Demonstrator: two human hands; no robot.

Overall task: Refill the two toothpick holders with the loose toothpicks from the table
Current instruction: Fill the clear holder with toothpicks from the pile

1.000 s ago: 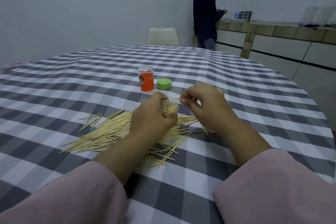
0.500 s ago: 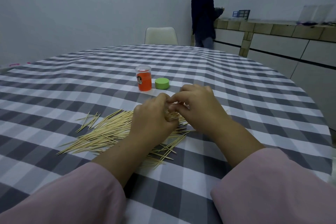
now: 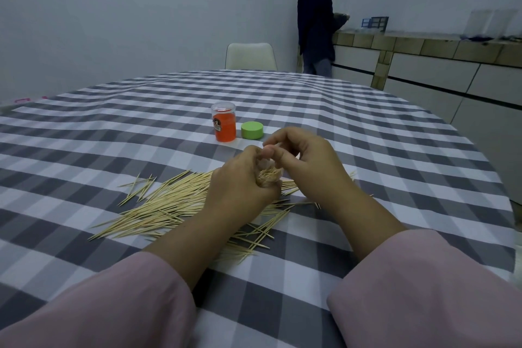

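On the checked counter (image 3: 367, 133) a pile of loose toothpicks (image 3: 169, 203) spreads out, mostly left of the hands. Above the pile, the left hand (image 3: 240, 186) curls closed around a clear toothpick holder (image 3: 269, 176) packed with picks. The right hand (image 3: 308, 158) arches over its mouth, fingertips pinched together. Behind the pile stand the orange toothpick holder (image 3: 224, 124) and a green lid (image 3: 252, 130).
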